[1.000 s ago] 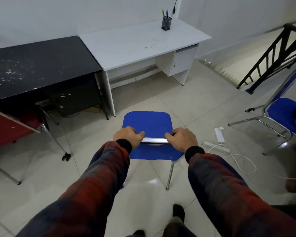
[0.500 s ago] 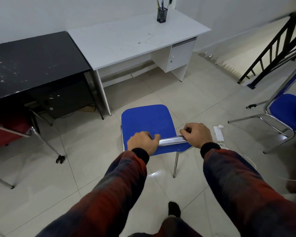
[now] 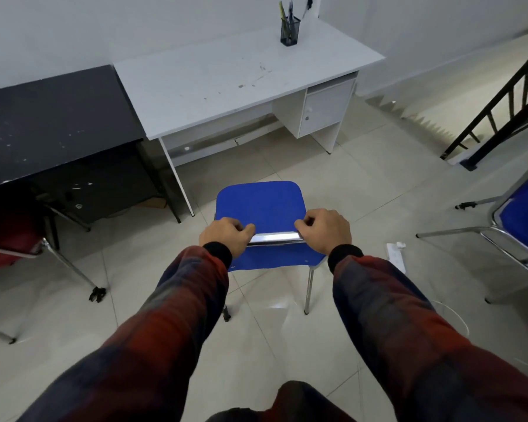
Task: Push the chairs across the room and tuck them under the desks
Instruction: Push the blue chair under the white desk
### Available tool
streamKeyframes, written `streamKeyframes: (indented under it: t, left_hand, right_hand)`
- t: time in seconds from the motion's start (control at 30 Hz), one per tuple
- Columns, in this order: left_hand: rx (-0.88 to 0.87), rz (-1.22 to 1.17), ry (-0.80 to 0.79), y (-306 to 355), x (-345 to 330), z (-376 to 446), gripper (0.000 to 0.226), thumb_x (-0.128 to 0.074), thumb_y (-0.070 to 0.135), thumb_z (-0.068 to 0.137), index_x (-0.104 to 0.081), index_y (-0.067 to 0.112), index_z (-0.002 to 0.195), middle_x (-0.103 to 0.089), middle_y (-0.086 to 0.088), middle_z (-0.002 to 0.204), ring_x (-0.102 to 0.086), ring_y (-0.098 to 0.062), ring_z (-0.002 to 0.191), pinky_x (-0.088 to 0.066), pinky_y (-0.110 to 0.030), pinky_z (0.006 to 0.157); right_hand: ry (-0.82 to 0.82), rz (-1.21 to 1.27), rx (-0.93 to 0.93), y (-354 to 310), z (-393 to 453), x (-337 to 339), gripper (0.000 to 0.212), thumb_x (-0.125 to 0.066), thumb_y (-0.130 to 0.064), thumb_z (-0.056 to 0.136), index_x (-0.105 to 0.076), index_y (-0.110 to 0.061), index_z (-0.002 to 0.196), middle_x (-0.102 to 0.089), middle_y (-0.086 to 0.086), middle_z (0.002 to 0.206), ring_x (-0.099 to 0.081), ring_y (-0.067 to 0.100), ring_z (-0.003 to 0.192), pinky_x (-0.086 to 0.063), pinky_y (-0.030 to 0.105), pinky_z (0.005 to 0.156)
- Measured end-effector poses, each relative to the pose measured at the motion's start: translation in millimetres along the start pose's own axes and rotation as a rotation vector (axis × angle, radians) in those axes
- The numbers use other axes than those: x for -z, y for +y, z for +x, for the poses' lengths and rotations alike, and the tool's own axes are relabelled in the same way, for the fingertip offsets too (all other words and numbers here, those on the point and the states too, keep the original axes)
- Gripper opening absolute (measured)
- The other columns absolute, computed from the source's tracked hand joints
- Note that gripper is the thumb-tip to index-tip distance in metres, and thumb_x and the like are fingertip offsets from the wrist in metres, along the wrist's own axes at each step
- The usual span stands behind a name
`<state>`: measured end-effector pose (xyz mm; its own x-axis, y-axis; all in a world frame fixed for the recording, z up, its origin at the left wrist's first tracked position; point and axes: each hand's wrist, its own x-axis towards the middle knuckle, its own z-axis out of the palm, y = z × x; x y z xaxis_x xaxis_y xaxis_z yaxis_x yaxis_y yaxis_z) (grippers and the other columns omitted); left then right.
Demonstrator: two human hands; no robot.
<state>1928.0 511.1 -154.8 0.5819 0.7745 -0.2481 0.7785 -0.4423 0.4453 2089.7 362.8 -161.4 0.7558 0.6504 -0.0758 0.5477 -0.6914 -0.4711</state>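
We've got both hands curled tight round the chrome top rail of the blue chair, left hand and right hand. It's on the tiles facing the white desk, not under it yet.

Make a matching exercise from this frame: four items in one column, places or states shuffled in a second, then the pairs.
Things:
1. blue padded chair with chrome back rail
2. black mesh pen holder
3. red padded chair with chrome legs
4. white power strip

Places or states:
A. lying on the tiled floor
B. partly under the black desk
C. gripped by the left hand and right hand
D. standing on the white desk

Pairs: 1-C, 2-D, 3-B, 4-A
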Motion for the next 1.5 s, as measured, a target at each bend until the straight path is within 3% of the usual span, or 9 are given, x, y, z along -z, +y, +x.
streamKeyframes:
  t: [0.4,0.73,1.13,1.3,1.4,1.5]
  left_hand:
    - [0.124,-0.098,0.057,47.5,-16.7,69.2,0.037,-0.050,0.048,0.081,-0.065,0.019,0.064,-0.063,0.002,0.064,-0.059,-0.019,0.063,-0.048,-0.029,0.057]
    - [0.087,-0.080,0.094,47.3,-20.2,77.9,0.036,-0.052,0.043,0.083,-0.059,0.021,0.056,-0.055,0.005,0.054,-0.052,-0.016,0.055,-0.034,-0.024,0.050]
    - [0.128,-0.058,0.065,51.2,-0.8,115.6,0.038,-0.052,0.045,0.082,-0.066,0.015,0.064,-0.064,-0.004,0.062,-0.060,-0.022,0.062,-0.047,-0.032,0.056]
    - [0.159,-0.082,0.152,78.1,-13.7,141.0,0.033,-0.054,0.044,0.080,-0.064,0.019,0.062,-0.061,0.003,0.060,-0.059,-0.020,0.062,-0.050,-0.031,0.059]
    - [0.159,-0.098,0.123,84.4,-12.7,159.9,0.034,-0.052,0.047,0.078,-0.062,0.020,0.062,-0.060,0.003,0.060,-0.059,-0.019,0.061,-0.053,-0.032,0.061]
    - [0.169,-0.113,0.130,86.3,-8.1,181.2,0.033,-0.052,0.045,0.077,-0.062,0.019,0.060,-0.060,0.002,0.058,-0.058,-0.020,0.060,-0.048,-0.030,0.056]
  right_hand:
    - [-0.061,-0.011,0.093,24.2,95.8,22.2,0.032,-0.059,-0.040,0.088,-0.056,-0.020,0.063,-0.055,-0.005,0.057,-0.048,0.012,0.052,-0.031,0.022,0.050]
    - [-0.081,-0.023,0.097,26.1,105.3,22.6,0.032,-0.058,-0.045,0.091,-0.057,-0.020,0.071,-0.055,-0.006,0.061,-0.049,0.012,0.056,-0.032,0.021,0.051]
    - [-0.097,0.010,0.168,11.8,139.5,23.6,0.036,-0.057,-0.046,0.089,-0.062,-0.017,0.069,-0.055,-0.005,0.058,-0.049,0.013,0.054,-0.038,0.023,0.053]
    - [-0.107,0.011,0.173,31.0,181.4,31.1,0.032,-0.058,-0.043,0.087,-0.060,-0.019,0.066,-0.055,-0.006,0.057,-0.050,0.014,0.054,-0.037,0.024,0.054]
    - [-0.116,0.006,0.181,32.9,204.9,32.3,0.033,-0.058,-0.044,0.088,-0.060,-0.019,0.066,-0.054,-0.007,0.056,-0.050,0.013,0.054,-0.039,0.024,0.054]
    - [-0.123,-0.011,0.184,28.7,225.6,31.5,0.035,-0.056,-0.046,0.089,-0.059,-0.020,0.067,-0.051,-0.008,0.054,-0.048,0.012,0.053,-0.041,0.025,0.055]
